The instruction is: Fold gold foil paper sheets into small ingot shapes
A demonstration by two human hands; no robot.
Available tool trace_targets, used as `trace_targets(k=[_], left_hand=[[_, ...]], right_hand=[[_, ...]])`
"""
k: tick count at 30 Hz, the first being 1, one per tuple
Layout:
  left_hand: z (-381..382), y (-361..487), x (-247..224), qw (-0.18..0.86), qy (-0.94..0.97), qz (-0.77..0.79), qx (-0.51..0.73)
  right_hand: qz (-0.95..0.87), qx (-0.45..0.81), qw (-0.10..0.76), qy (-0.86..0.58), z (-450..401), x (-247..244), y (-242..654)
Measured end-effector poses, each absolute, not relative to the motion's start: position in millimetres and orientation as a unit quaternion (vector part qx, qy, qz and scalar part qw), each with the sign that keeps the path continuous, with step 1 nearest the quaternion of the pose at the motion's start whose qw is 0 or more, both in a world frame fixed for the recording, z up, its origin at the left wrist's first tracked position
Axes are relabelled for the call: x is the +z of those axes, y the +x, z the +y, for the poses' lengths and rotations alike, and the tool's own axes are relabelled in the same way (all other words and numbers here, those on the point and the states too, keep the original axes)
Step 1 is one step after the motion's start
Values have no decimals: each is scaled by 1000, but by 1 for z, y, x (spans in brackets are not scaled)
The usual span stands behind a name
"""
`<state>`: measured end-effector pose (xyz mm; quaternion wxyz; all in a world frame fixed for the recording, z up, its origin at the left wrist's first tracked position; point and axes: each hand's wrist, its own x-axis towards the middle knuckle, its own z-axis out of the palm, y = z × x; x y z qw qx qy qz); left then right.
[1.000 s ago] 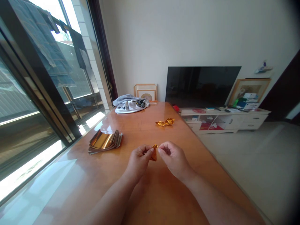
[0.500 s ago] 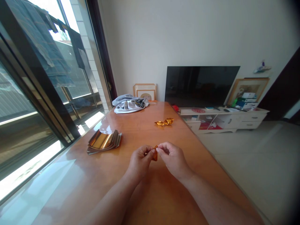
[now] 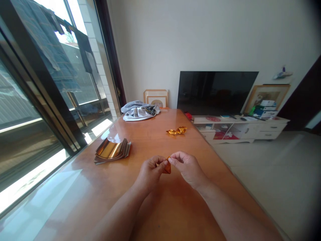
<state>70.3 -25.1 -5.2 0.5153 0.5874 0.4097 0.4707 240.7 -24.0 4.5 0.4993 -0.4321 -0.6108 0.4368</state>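
Observation:
Between my hands is a small folded piece of gold foil paper, held just above the wooden table. My left hand pinches its left side between thumb and fingers. At its upper tip, my right hand has thumb and forefinger closed on the foil. My fingers cover much of the piece. To the left lies a curved stack of gold foil sheets. Farther off, beyond my hands, two folded gold foil pieces sit side by side.
The glossy wooden table runs away from me to the wall. Bundled grey cloth lies at its far end, near framed pictures. A window stands on the left; a television and a white cabinet are at the right.
The whole view has shifted slightly. A bit more of the folded foil shows below my fingers, and my right hand has turned a little at its tip. Both hands keep their pinch.

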Motion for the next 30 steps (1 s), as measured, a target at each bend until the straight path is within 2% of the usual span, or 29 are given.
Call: trace_targets(k=[14, 30], left_hand=[[-30, 66, 1, 617, 552, 370, 421], [-32, 67, 7, 619, 542, 386, 418]], right_hand=[[-606, 490, 484, -399, -28, 10, 248], [-579, 545, 468, -385, -23, 6, 252]])
